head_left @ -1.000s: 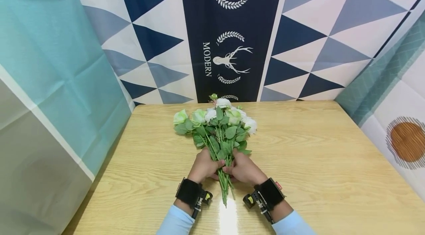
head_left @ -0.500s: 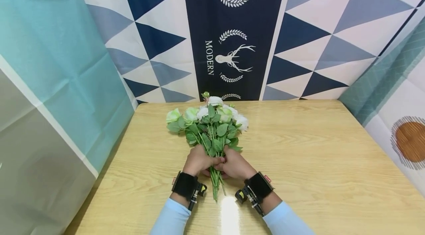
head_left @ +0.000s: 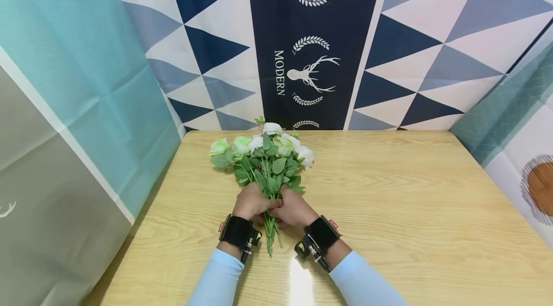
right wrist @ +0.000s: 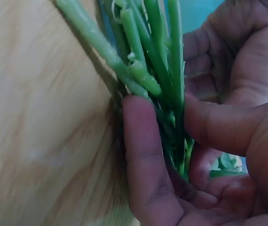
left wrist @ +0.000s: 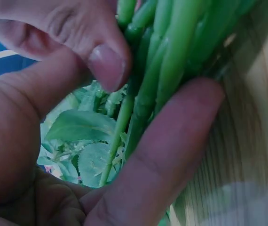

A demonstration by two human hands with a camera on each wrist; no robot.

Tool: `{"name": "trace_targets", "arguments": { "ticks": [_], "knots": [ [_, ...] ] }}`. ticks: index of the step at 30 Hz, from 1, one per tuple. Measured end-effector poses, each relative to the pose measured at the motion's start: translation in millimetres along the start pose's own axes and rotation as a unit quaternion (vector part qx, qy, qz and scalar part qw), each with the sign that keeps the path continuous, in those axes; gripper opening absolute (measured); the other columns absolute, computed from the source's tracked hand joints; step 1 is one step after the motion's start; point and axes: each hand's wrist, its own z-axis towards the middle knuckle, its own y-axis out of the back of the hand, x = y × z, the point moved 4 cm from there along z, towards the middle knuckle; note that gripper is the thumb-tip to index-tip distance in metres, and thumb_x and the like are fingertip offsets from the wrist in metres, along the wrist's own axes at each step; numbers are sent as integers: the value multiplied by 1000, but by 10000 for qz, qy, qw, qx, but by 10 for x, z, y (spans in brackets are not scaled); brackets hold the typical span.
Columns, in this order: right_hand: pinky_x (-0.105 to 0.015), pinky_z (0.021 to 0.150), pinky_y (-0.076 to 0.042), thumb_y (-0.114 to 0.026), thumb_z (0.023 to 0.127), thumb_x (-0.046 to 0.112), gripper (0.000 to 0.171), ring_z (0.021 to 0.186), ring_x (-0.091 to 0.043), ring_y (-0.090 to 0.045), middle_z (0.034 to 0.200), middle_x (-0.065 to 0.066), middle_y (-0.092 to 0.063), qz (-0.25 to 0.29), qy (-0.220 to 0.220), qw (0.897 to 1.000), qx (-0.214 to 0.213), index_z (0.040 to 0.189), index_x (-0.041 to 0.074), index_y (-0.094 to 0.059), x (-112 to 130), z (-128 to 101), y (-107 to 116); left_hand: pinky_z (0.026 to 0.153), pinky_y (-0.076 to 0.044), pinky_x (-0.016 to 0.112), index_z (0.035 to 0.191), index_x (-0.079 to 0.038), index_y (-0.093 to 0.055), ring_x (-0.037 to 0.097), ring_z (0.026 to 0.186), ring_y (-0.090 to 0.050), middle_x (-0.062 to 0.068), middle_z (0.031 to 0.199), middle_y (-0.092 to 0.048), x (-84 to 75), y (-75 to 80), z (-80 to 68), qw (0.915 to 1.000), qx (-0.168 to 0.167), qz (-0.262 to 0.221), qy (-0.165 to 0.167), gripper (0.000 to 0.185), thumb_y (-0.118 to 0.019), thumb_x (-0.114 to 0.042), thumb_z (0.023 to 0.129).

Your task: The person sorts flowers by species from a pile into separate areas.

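A bouquet of artificial-looking flowers point(head_left: 276, 167), with white and pale green blooms and leafy green stems, points toward the back of the table. My left hand point(head_left: 252, 201) grips the gathered stems from the left, and my right hand point(head_left: 295, 208) grips them from the right. Both thumbs meet over the front of the bundle. Up close in the left wrist view, the green stems point(left wrist: 171, 56) run between thumb and fingers. Cut stem ends point(right wrist: 141, 70) stick out past the right hand's fingers in the right wrist view. The fingers behind the stems are partly hidden.
The light wooden table point(head_left: 410, 210) extends on both sides of the hands. A patterned cloth point(head_left: 311, 46) hangs along its back edge, with a teal and grey cloth point(head_left: 86, 104) on the left and another cloth point(head_left: 518, 138) on the right.
Both hands and the bouquet have shifted left over the table, slightly toward the back. The grip on the stems looks the same, while the head view has turned a little left.
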Motion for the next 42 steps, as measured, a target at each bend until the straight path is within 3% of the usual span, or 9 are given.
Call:
{"name": "trace_targets", "arguments": {
  "ticks": [7, 11, 13, 18, 20, 23, 28, 31, 42],
  "knots": [
    [-33, 52, -57, -71, 89, -1, 55, 55, -20, -63, 83, -15, -62, -161, 28, 9999, 47, 134, -14, -42, 98, 116, -98, 50, -54, 36, 86, 3, -70, 28, 53, -65, 13, 73, -65, 49, 105, 57, 9993, -161, 324, 58, 39, -90, -30, 79],
    [-32, 53, -57, -73, 92, 6, 73, 54, -21, -64, 73, -12, -63, -215, 8, 9996, 192, 148, -16, -31, 122, 158, -134, 56, -55, 37, 88, 3, -70, 29, 58, -64, 12, 76, -65, 81, 163, 74, 9987, -246, 432, 92, 38, -89, -29, 79],
    [-32, 53, -56, -74, 94, 11, 71, 53, -21, -64, 69, -11, -64, -266, 45, 9993, 243, 146, -17, -36, 122, 163, -136, 58, -56, 38, 89, 3, -71, 29, 61, -65, 12, 78, -66, 96, 193, 80, 9985, -274, 455, 107, 41, -90, -31, 78],
    [-32, 53, -54, -76, 95, 19, 83, 54, -23, -66, 69, -13, -66, -114, -15, 9993, 369, 151, -17, -28, 91, 145, -103, 56, -54, 36, 91, 4, -69, 28, 61, -65, 13, 80, -65, 133, 264, 108, 9986, -265, 418, 194, 48, -94, -33, 73],
    [-32, 52, -53, -77, 94, 19, 98, 55, -25, -67, 70, -15, -67, -6, -63, 9992, 403, 157, -14, -9, 80, 133, -80, 54, -55, 35, 93, 5, -68, 28, 58, -67, 14, 80, -65, 154, 291, 121, 9986, -234, 367, 284, 50, -94, -32, 73],
    [-30, 51, -50, -76, 94, 19, 104, 55, -26, -67, 70, -17, -68, 80, -95, 9989, 453, 159, -9, 0, 68, 122, -51, 52, -55, 35, 99, 7, -67, 28, 55, -68, 17, 83, -66, 198, 329, 132, 9983, -208, 315, 440, 53, -94, -31, 74],
    [-32, 58, -55, -74, 97, 19, 110, 55, -28, -68, 69, -19, -69, 361, -71, 9977, 565, 158, -3, 14, 48, 116, -29, 52, -57, 35, 109, 11, -66, 27, 52, -69, 24, 94, -68, 254, 369, 141, 9983, -215, 247, 489, 61, -94, -30, 75],
    [-34, 64, -57, -74, 97, 19, 110, 54, -28, -68, 69, -19, -68, 431, -48, 9974, 572, 158, -3, 15, 35, 115, -16, 52, -57, 35, 113, 11, -65, 26, 51, -68, 27, 101, -69, 274, 388, 159, 9984, -241, 217, 471, 64, -94, -30, 75],
    [-38, 60, -57, -75, 96, 23, 113, 57, -28, -68, 71, -18, -68, 538, -102, 9972, 513, 159, -1, 17, -38, 85, 39, 57, -58, 37, 116, 10, -63, 28, 54, -69, 29, 110, -67, 412, 551, 199, 9980, -262, 171, 554, 65, -93, -31, 76]
  ]
}}
